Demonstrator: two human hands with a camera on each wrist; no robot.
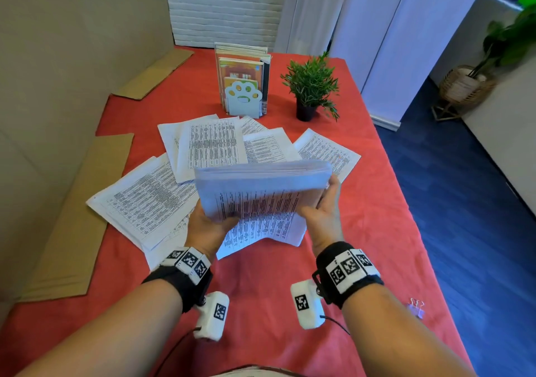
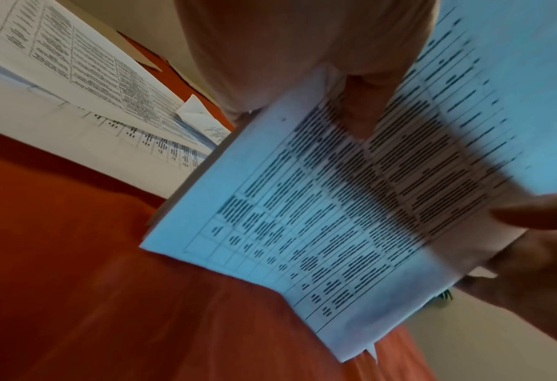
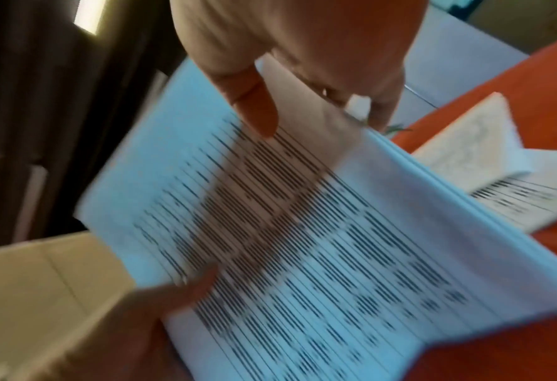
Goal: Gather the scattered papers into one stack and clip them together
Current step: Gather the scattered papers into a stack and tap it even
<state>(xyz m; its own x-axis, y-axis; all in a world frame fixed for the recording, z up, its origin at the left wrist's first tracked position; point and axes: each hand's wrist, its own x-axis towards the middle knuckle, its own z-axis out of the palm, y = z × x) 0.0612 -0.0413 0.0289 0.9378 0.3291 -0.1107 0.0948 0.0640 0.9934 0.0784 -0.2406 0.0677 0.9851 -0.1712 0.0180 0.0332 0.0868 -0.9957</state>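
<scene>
The person is holding a thick stack of papers [image 1: 261, 185] up off the tabletop [image 1: 261, 289], with the left hand [image 1: 207, 226] gripping its near left corner and the right hand [image 1: 324, 205] gripping its right edge. The left thumb is lying on the printed top sheet while the other left fingers are going under the stack; the right thumb is pressing the top sheet too, and the right fingers [image 1: 335, 181] are wrapping around the far right corner. Both hands are clamped on the stack. In the wrist views the print is blurring, so I cannot read it.

Under and around the stack, loose printed sheets [image 1: 145, 202] are lying fanned and overlapping on the red cloth that is covering the tabletop, some reaching toward the far side. Behind them a light blue paw-shaped bookend [image 1: 243, 99] is standing with books [image 1: 242, 63] upright in it, and just to its right a small green plant in a dark pot [image 1: 311, 86] is sitting. A binder clip [image 1: 416, 308] is lying near the right edge of the tabletop, well apart from the papers. Flat cardboard pieces [image 1: 75, 217] are resting along the left side against a beige wall. Beyond the tabletop, white curtains are hanging, the floor is showing dark blue, and a larger plant in a woven basket [image 1: 464, 86] is standing at the far right.
</scene>
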